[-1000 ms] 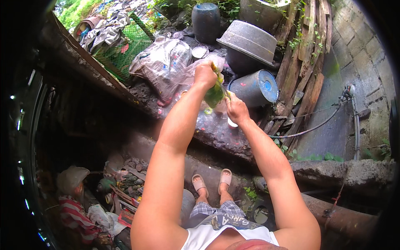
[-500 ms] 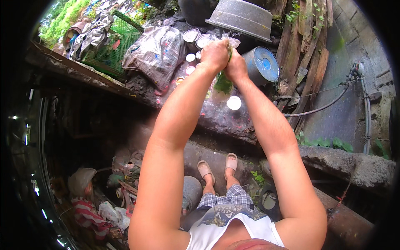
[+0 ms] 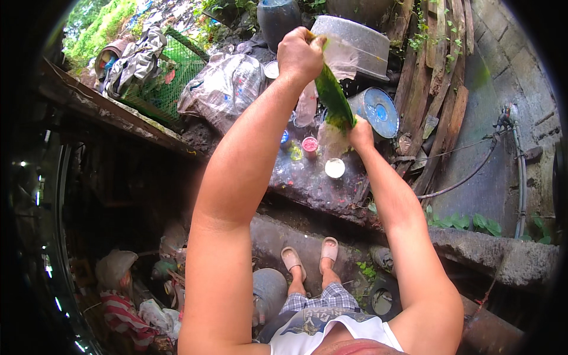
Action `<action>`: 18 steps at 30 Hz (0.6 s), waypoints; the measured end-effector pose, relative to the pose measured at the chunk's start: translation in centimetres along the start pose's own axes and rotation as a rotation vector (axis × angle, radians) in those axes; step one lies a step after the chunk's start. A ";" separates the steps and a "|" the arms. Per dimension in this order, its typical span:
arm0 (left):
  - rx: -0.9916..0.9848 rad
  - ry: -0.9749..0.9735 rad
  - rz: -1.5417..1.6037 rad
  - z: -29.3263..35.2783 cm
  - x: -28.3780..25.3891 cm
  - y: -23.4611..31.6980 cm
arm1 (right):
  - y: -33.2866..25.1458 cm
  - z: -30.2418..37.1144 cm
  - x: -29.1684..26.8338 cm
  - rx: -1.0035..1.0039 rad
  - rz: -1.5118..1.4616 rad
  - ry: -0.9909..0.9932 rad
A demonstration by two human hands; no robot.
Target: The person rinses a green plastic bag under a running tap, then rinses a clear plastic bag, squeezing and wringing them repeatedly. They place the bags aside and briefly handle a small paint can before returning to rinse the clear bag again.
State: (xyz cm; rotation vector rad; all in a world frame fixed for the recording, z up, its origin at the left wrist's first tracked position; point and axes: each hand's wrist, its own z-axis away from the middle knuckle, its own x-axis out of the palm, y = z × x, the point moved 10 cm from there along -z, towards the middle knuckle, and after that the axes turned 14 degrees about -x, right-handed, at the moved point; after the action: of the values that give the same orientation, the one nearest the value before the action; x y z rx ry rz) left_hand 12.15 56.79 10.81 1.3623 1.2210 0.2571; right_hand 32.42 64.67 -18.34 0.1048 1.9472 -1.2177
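Between my two hands a limp dark green sheet (image 3: pixel 335 97) is stretched at a slant. Pale, filmy parts show near its ends, and I cannot tell if it is cloth or plastic. My left hand (image 3: pixel 300 54), higher up and farther away, is closed on its upper end. Lower and nearer, my right hand (image 3: pixel 361 136) grips the other end. Below it on the stained slab (image 3: pixel 313 186) stand a white-topped cup (image 3: pixel 335 168), a cup of pinkish red stuff (image 3: pixel 310 145) and a blue one (image 3: pixel 284 138), partly hidden by my left forearm.
A grey metal basin (image 3: pixel 373 50) leans behind the hands, with a blue-ended can (image 3: pixel 377 112) lying before it. At right are old planks (image 3: pixel 427 89) and a block wall (image 3: pixel 520 71). A crumpled sack (image 3: pixel 222 89) lies at left. A bucket (image 3: pixel 270 291) stands by my feet.
My hands have moved apart: the left up and away, the right down and nearer. The bunched green sheet is now drawn out between them, and the pinkish red cup has come into sight.
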 end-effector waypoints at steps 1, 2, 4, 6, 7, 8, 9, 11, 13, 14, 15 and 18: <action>-0.013 -0.060 -0.050 -0.1 0.8 -0.6 | -0.7 0.4 0.0 -0.022 -0.041 0.033; -0.009 -0.095 -0.071 0.0 1.5 -1.2 | -1.4 0.4 0.1 -0.042 -0.081 0.067; -0.007 -0.154 -0.130 0.6 3.3 -2.2 | -4.1 -0.7 0.4 -0.070 -0.081 0.014; 0.144 -0.089 -0.299 1.5 4.2 -2.9 | -8.5 -1.2 0.0 -0.102 -0.195 0.029; 0.080 -0.140 -0.297 1.8 5.2 -3.2 | -9.0 -1.7 -0.3 -0.087 -0.180 0.012; 0.015 -0.191 -0.295 2.1 6.1 -3.6 | -9.3 -2.1 -0.6 -0.071 -0.165 -0.005; 0.094 -0.185 -0.360 2.6 6.5 -3.1 | -9.7 -2.3 -0.3 -0.084 -0.185 -0.034; 0.155 -0.271 -0.419 2.8 7.8 -2.8 | -9.9 -2.6 -0.3 -0.092 -0.178 -0.089; 0.248 -0.324 -0.471 2.9 8.5 -2.2 | -9.8 -2.9 0.1 -0.147 -0.220 -0.112; 0.307 -0.313 -0.481 2.9 8.8 -2.1 | -9.7 -3.1 -0.1 -0.182 -0.221 -0.090; 0.361 -0.307 -0.495 3.1 8.7 -1.8 | -9.8 -2.7 -0.2 -0.212 -0.225 -0.073; 0.288 -0.419 -0.747 2.5 9.8 -3.7 | -9.6 -2.6 0.2 -0.225 -0.220 -0.097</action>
State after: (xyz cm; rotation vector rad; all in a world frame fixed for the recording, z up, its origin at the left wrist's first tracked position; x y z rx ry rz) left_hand 16.37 61.64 2.12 1.0288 1.3414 -0.7168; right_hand 26.35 61.53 -11.15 -0.2864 2.0345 -1.1095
